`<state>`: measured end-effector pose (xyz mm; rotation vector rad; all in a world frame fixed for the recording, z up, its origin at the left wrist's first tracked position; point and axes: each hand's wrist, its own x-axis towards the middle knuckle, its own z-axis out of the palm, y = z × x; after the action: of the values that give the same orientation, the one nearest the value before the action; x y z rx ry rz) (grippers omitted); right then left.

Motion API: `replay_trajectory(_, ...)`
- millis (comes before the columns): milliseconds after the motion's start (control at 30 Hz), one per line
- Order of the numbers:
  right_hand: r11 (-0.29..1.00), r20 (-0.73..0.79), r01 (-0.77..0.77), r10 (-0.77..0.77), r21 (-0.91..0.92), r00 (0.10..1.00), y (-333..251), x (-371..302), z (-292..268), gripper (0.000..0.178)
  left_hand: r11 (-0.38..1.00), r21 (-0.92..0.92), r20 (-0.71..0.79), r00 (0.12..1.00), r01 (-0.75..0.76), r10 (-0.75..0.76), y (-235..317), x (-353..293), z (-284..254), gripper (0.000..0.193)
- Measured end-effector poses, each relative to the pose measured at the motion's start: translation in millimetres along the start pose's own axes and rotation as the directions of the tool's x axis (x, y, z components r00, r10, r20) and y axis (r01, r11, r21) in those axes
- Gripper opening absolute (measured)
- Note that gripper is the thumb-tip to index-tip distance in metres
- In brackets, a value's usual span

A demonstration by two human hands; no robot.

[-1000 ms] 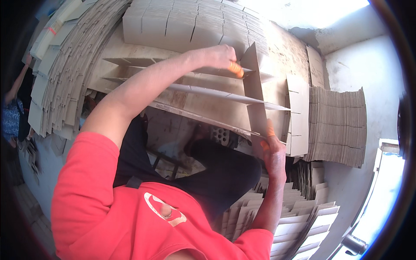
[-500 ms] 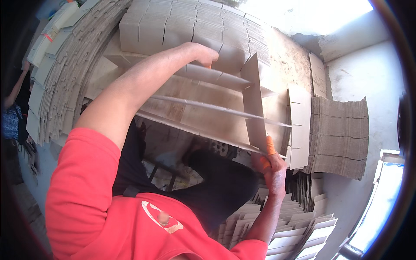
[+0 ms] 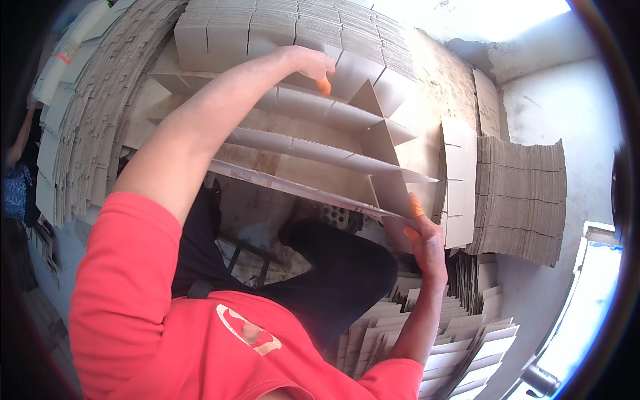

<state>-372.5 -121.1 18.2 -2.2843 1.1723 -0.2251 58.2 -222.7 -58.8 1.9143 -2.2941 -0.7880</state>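
A cardboard divider lattice (image 3: 313, 150) of several long slotted strips lies tilted in front of me, over my dark trousers. One cross strip (image 3: 383, 143) stands slotted across the long ones near their right end. My left hand (image 3: 308, 63), with an orange fingertip cover, reaches over the far side and curls onto the farthest long strip. My right hand (image 3: 427, 237), also with orange fingertip covers, pinches the near right corner of the lattice where the cross strip ends.
Tall stacks of flat cardboard pieces (image 3: 293, 27) rise behind the lattice and along the left (image 3: 87, 100). A pile of slotted strips (image 3: 520, 200) lies to the right, and more strips (image 3: 440, 333) sit under my right arm. Another person (image 3: 15, 167) stands far left.
My left hand has moved left and farther away along the far strip. The cross strip now leans more and sits deeper among the long strips. My right hand stays at the near corner.
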Motion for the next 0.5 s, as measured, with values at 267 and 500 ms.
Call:
replay_trajectory(267,1.0,0.007,-0.005,0.005,-0.004,1.0,15,17,4,0.065,0.991,-0.054,-0.169,0.979,-0.12,0.11,54,-81,-41,0.03)
replay_trajectory(500,0.9,-0.645,-0.316,0.053,-0.299,0.762,126,15,-56,0.039,0.973,0.049,-0.661,0.723,-0.225,0.201,98,-202,-13,0.038)
